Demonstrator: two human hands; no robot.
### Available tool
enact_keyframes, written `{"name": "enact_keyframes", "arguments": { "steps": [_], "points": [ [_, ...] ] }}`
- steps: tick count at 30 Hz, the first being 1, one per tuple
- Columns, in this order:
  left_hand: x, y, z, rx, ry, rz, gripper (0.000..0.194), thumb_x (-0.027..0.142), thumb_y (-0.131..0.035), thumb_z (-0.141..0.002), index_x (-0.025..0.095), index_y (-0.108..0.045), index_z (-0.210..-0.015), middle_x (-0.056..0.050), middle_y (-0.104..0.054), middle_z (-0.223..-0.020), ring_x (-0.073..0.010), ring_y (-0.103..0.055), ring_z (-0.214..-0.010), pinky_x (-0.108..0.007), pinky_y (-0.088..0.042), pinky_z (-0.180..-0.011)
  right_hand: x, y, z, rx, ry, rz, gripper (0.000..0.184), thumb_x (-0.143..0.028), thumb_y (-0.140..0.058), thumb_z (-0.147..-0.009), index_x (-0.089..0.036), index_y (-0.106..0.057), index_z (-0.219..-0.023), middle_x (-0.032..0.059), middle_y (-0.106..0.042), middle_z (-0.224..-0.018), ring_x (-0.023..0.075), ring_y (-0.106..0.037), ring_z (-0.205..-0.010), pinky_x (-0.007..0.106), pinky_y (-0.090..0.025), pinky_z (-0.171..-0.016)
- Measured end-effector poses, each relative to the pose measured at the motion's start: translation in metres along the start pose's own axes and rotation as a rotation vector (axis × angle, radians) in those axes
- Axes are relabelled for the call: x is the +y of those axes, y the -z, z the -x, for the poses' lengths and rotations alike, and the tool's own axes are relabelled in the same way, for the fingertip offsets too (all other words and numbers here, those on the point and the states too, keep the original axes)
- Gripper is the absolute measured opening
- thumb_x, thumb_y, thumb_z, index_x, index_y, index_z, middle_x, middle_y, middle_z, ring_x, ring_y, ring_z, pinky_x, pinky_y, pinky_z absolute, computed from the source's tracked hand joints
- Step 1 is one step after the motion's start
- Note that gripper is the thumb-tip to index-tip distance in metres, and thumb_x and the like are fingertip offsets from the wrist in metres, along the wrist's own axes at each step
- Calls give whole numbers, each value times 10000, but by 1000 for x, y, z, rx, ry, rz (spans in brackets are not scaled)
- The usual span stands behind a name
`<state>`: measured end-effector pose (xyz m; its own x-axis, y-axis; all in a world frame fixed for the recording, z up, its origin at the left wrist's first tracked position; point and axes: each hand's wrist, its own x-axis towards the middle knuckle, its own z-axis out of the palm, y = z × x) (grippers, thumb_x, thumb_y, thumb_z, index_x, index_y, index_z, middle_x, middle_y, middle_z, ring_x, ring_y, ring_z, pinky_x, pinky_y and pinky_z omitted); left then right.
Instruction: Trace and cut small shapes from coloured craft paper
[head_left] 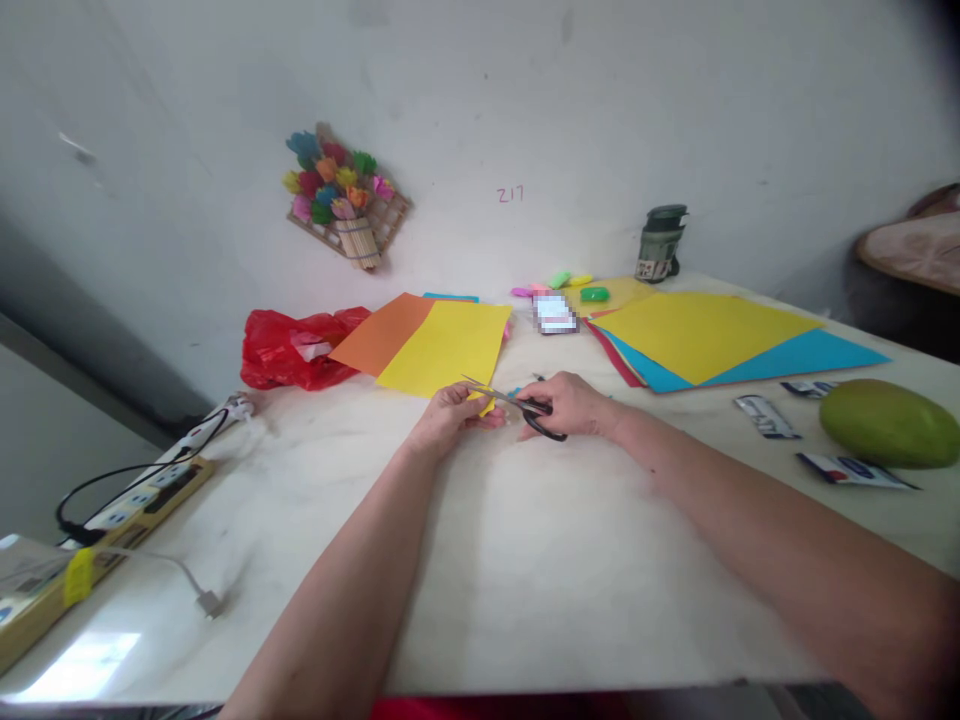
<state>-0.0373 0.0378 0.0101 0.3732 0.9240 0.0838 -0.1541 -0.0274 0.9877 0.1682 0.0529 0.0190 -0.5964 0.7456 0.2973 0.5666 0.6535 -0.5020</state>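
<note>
My right hand (574,404) is closed round the black handles of a pair of scissors (517,404), whose blades point left. My left hand (450,416) pinches a small yellow piece of paper (486,402) at the blades. Both hands hover over the white table (525,540), just in front of a yellow sheet (448,346) that overlaps an orange sheet (382,332).
A red plastic bag (294,348) lies at the left, and a power strip with cables (142,490) at the left edge. Stacked coloured sheets (712,335), a green mango (889,423), small packets (765,416), a dark jar (660,243) and bright small items (570,285) sit to the right and back.
</note>
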Motion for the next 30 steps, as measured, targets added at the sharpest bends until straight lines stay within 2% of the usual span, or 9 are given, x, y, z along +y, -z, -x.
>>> {"name": "enact_keyframes", "arguments": {
  "steps": [10, 30],
  "points": [
    [-1, 1, -2, 14, 17, 50, 238, 288, -691, -618, 105, -606, -744, -87, -669, -685, -196, -637, -625, -309, -495, -642, 3, -3, 0, 24, 19, -53, 367, -486, -630, -558, -201, -632, -790, -46, -501, -546, 74, -392, -515, 191, -286, -502],
    [-5, 0, -4, -24, -30, 60, 245, 298, -662, -656, 118, -571, -794, -84, -665, -707, -204, -641, -655, -313, -494, -651, 3, -4, 0, 24, 4, -45, 396, -523, -607, -575, -187, -618, -785, -38, -480, -543, 76, -382, -516, 195, -271, -488]
  ]
}}
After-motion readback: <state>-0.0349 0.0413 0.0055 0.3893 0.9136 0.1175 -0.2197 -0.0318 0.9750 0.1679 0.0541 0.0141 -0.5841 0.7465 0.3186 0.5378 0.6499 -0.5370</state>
